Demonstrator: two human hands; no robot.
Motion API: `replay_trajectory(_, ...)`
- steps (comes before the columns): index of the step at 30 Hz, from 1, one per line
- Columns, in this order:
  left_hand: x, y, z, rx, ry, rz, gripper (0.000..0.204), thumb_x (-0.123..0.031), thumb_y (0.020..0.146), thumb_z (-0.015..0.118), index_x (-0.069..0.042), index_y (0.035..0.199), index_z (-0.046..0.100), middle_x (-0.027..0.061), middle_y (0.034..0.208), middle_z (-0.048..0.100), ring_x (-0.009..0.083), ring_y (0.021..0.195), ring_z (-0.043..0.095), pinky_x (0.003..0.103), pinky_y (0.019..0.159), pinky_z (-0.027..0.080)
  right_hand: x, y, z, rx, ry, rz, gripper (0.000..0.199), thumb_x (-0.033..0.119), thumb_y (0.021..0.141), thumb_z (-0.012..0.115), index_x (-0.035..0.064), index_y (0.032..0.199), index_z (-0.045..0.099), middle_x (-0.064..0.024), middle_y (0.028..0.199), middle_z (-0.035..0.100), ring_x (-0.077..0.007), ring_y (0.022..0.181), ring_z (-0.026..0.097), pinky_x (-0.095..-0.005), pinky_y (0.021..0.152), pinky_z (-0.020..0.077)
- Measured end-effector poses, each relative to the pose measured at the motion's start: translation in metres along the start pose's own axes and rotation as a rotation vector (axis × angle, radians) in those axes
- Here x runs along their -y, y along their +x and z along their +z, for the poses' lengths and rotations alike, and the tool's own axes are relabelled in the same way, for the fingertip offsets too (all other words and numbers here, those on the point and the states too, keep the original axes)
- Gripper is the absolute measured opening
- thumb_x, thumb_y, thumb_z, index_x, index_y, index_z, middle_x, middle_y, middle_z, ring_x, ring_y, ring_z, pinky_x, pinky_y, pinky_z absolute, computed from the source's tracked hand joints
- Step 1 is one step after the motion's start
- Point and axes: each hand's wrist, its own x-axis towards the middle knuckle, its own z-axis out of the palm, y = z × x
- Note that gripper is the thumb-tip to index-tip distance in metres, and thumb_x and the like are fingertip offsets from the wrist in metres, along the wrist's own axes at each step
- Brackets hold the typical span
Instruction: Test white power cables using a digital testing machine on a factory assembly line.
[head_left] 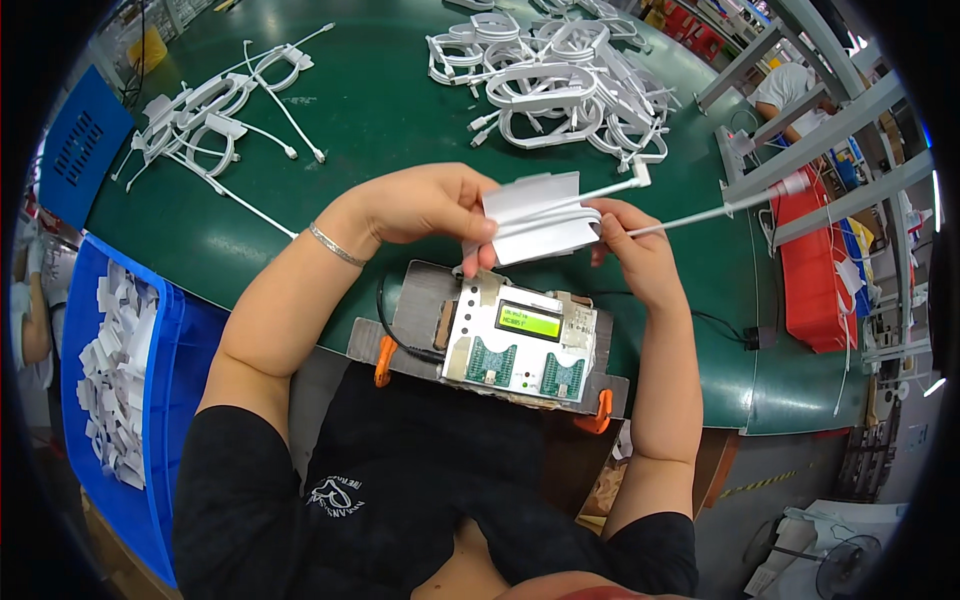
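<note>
Above the tester, my left hand [430,208] pinches the left end of a coiled white cable, thumb on top. A white paper wrap [545,190] lies partly folded around the cable coil [560,221]. At the right end of the coil, my right hand [637,255] has its fingers closed on the cable loops. One white plug [640,172] sticks out at the upper right, and another length of cable runs off to the right. Below my hands sits the tester [520,340], a white box with a lit yellow-green display and two green circuit boards.
A heap of coiled white cables [560,85] lies at the far middle of the green table [370,90]. Several more cables [215,110] lie at the far left. A blue bin [150,400] of paper pieces stands at the left, a red bin [812,270] at the right. Orange clamps [384,362] flank the tester.
</note>
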Motion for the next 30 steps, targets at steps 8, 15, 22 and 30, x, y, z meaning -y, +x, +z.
replay_trajectory(8,0.017,0.018,0.025,-0.200,0.100,0.007,0.011,-0.005,0.085,0.053,0.005,0.087,0.059,0.0096,0.072,0.064,0.0141,0.061,0.062,0.026,0.062,0.051,0.006,0.004,0.009,-0.640,0.002,-0.465,0.008,0.004,0.088,0.056,0.0043,0.095,0.051,-0.0034,0.080,0.054,-0.0116,0.071,0.053,-0.0221,0.065,0.0445)
replay_trajectory(15,0.042,0.034,0.044,-0.513,0.078,0.191,0.014,-0.005,0.084,0.053,0.004,0.092,0.061,0.0050,0.078,0.062,0.0071,0.065,0.055,0.023,0.058,0.045,0.021,-0.008,0.075,-0.176,-0.969,-0.934,0.024,0.004,0.060,0.062,0.0059,0.084,0.059,-0.0051,0.083,0.055,-0.0252,0.079,0.054,-0.0355,0.072,0.0431)
replay_trajectory(22,0.036,0.035,0.042,-0.515,-0.085,0.172,0.018,-0.004,0.086,0.051,0.006,0.100,0.057,0.0086,0.086,0.063,0.0099,0.070,0.058,0.023,0.060,0.047,0.015,-0.004,0.071,-0.277,-0.855,-1.006,0.024,0.000,0.058,0.065,0.0052,0.081,0.061,-0.0048,0.080,0.055,-0.0243,0.078,0.054,-0.0350,0.073,0.0455)
replay_trajectory(30,0.039,0.038,0.039,-0.546,-0.133,0.146,0.020,-0.002,0.087,0.050,0.007,0.104,0.056,0.0092,0.090,0.063,0.0120,0.077,0.060,0.026,0.067,0.050,0.018,-0.006,0.070,-0.101,-0.863,-0.933,0.025,0.002,0.058,0.063,0.0058,0.083,0.060,-0.0054,0.083,0.056,-0.0254,0.082,0.055,-0.0353,0.072,0.0467)
